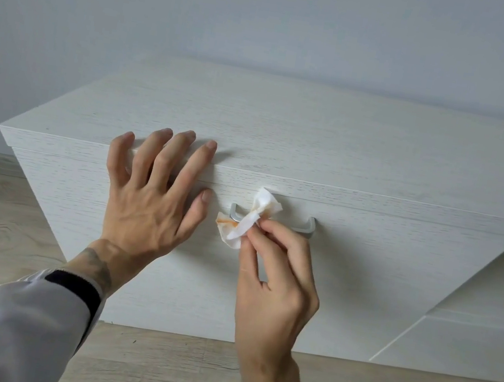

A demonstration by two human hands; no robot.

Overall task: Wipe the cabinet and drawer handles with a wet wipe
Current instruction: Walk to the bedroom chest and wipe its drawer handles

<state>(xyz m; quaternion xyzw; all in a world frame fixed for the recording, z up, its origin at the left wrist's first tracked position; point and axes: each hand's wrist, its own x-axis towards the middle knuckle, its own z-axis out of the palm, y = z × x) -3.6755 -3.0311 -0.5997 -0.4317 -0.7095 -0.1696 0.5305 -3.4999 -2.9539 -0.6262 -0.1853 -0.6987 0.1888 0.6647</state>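
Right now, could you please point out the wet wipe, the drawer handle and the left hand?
wet wipe (252,220): head view, its twisted middle.
drawer handle (308,225): head view, its right corner.
left hand (149,207): head view, back of hand.

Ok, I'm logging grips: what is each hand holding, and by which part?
The right hand pinches the wet wipe at its middle, on the drawer handle. The left hand holds nothing, resting on the cabinet.

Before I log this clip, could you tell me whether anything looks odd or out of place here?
Only the wet wipe, pinched by the right hand against the metal drawer handle: it carries orange-brown smears. Nothing looks askew or damaged.
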